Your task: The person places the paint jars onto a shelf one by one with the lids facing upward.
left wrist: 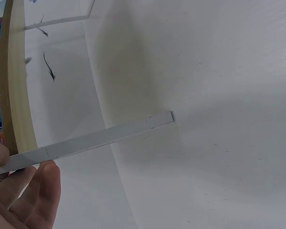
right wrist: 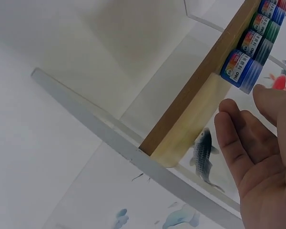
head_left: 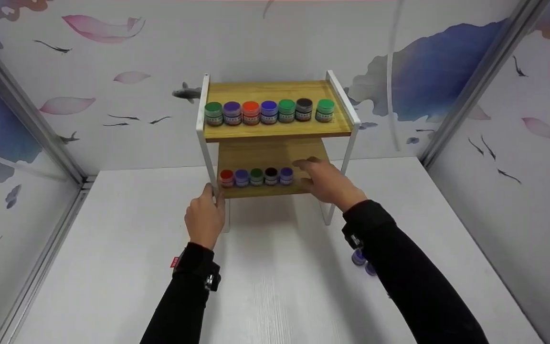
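Note:
My left hand (head_left: 204, 217) holds the white front-left leg (left wrist: 95, 140) of a two-tier shelf rack, thumb on one side and fingers on the other. Over the right part of the lower wooden board (head_left: 265, 192) is my right hand (head_left: 328, 182), its fingers loosely bent and nothing between them. Beside its thumb stands a blue-purple-lidded paint jar (right wrist: 238, 70), at the right end of a row of several jars with red, purple, green and black lids. Whether the thumb touches that jar I cannot tell.
Along the upper board (head_left: 275, 86) runs another row of small jars, including an orange-lidded one (head_left: 251, 113). Two purple-lidded jars (head_left: 358, 258) lie on the white table by my right forearm, partly covered by the sleeve. Printed walls (head_left: 275, 43) enclose the back and sides.

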{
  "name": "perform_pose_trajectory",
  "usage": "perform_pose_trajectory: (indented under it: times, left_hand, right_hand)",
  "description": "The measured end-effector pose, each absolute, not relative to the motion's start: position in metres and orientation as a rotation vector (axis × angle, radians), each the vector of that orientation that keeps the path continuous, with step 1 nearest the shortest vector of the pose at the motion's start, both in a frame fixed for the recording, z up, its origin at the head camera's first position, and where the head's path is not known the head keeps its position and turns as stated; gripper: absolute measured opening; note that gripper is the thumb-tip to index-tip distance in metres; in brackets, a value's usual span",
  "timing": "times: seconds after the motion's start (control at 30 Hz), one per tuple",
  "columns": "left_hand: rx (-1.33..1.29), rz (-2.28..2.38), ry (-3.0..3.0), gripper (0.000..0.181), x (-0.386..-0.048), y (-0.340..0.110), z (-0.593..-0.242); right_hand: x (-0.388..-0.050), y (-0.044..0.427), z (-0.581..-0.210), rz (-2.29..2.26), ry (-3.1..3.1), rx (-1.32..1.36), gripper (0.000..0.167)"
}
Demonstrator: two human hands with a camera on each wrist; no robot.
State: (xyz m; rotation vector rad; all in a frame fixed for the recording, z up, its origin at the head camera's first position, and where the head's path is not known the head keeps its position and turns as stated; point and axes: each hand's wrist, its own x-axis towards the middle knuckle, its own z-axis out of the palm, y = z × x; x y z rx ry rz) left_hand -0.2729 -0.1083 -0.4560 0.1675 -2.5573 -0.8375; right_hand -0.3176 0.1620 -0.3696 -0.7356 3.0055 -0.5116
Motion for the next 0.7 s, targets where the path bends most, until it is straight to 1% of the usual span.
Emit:
perform_pose_trajectory:
  times: [0.3, 0.5, 0.7]
  left_hand:
    - [0.175, -0.875, -2.575, 0.024, -0.273, -0.109, -0.456]
    - [0.18, -0.864, -2.573, 0.021, -0.272, -0.11, -0.455]
    - [0.184, -0.857, -2.583, 0.02, -0.272, -0.109, -0.455]
  right_hand:
    - [-0.306, 0.184, -0.375, -0.516, 2.976, -0.762, 0.039]
    - [-0.298, 0.2, -0.384, -0.568, 2.953, -0.808, 0.025]
    - [-0.29, 0.216, -0.397, -0.568, 2.93, -0.724, 0.016]
